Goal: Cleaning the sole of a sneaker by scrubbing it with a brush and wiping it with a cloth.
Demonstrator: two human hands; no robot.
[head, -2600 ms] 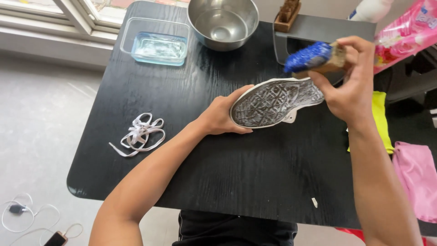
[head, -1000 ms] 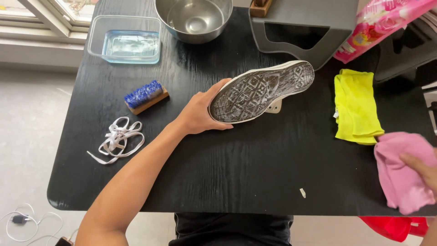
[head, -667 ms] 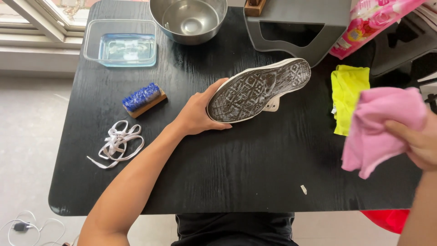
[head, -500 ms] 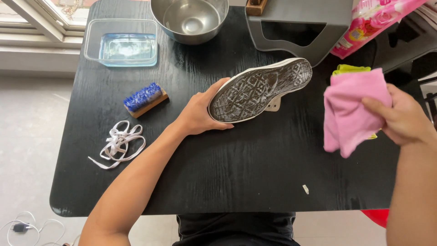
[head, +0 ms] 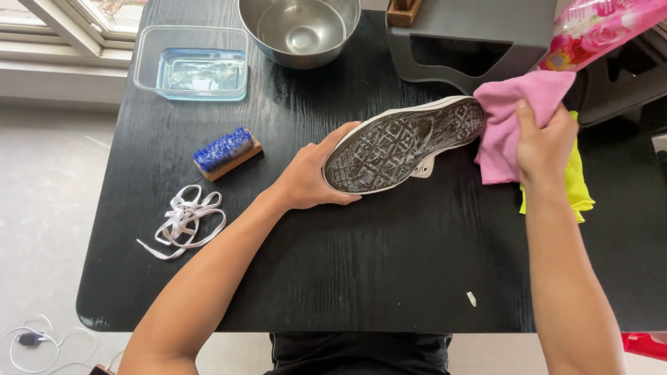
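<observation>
Head view: on a black table (head: 361,278), the left hand (head: 313,173) wraps the heel of an upturned sneaker (head: 403,146), while the right hand (head: 545,139) clutches a pink cloth (head: 504,132) against its toe. Wiping well likely calls for firm strokes along the wet sole, heel pinned steady.

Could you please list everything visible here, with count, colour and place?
shoe: one, white-edged, sole up, table centre
pink cloth: one, pressed against the shoe's far end
yellow cloth: one, under the pink cloth, table right
brush: one, blue bristles, wooden back, table left
laces: one white bundle, near left edge
glass dish: one, clear, far left
metal bowl: one, silver, far centre
table: one, black
left hand: grips the shoe's near end
right hand: holds the pink cloth
</observation>
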